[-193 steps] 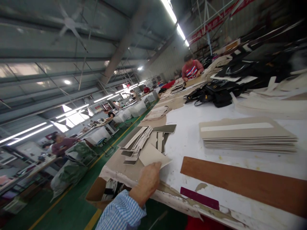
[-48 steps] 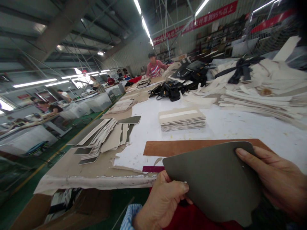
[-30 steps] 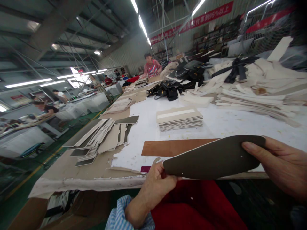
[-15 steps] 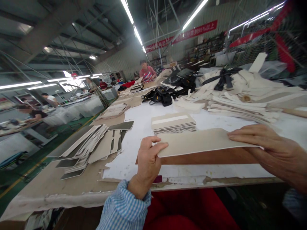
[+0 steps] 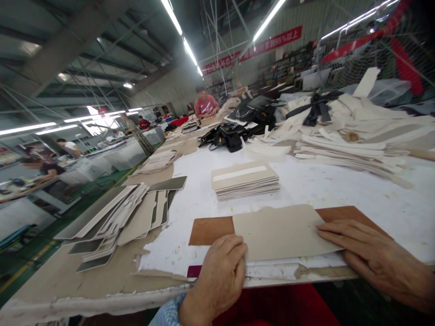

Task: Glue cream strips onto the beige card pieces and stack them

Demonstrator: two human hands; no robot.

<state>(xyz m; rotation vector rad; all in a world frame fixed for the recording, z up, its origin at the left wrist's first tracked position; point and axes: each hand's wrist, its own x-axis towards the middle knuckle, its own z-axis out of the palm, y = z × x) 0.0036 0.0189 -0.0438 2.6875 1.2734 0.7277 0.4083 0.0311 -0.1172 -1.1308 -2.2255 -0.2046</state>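
Note:
A thin beige panel lies over a brown strip near the front of the table; brown shows at both ends. My left hand is closed at the panel's left edge, fingers curled and knuckles up. Stretched flat across the panel's right end are the fingers of my right hand; its thumb is partly hidden. Just behind the panel stands a neat stack of beige pieces, the top one bearing a white strip.
Fanned beige and dark grey pieces lie at left. Black straps and parts are heaped farther back. Layered pale offcuts pile up at right. White paper covers the tabletop. Across the table is a person in red.
The beige panel, tilted up between both hands before, has come down flat onto the brown strip. My left hand has turned knuckles up and moved nearer; my right fingers have flattened on the panel.

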